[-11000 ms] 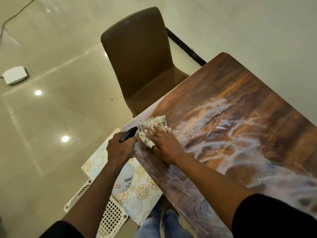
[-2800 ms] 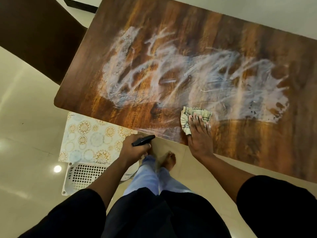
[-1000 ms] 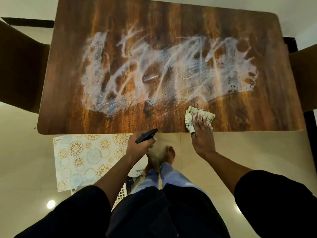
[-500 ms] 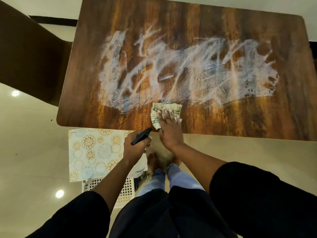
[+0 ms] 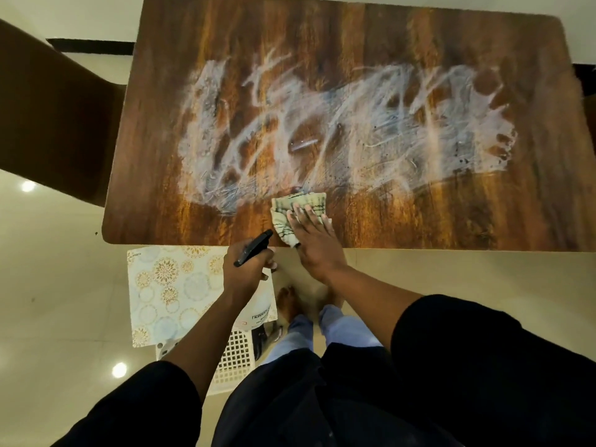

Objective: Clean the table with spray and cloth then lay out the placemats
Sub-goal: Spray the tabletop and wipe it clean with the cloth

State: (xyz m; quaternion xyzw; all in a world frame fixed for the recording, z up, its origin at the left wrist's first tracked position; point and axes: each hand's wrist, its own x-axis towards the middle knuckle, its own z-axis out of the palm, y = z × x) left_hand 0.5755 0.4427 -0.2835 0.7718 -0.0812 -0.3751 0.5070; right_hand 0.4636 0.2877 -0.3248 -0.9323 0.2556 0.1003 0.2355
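Observation:
A dark wooden table (image 5: 419, 214) fills the upper view, its middle smeared with whitish wet streaks (image 5: 338, 124). My right hand (image 5: 314, 240) presses flat on a folded pale patterned cloth (image 5: 298, 204) near the table's near edge. My left hand (image 5: 246, 269) hangs just below that edge, shut on a white spray bottle (image 5: 256, 312) with a black trigger head. A patterned placemat (image 5: 167, 291) with gold and blue circles lies below the table edge at the left, on a white lattice basket (image 5: 235, 359).
A brown chair (image 5: 54, 117) stands at the table's left end. Another dark chair edge shows at the far right (image 5: 588, 91). The glossy cream floor (image 5: 64, 317) surrounds the table. My feet and legs (image 5: 309, 321) stand close to the near edge.
My right hand has slid the cloth leftward along the near edge from the right of centre during the last second. The left hand keeps the bottle below the edge.

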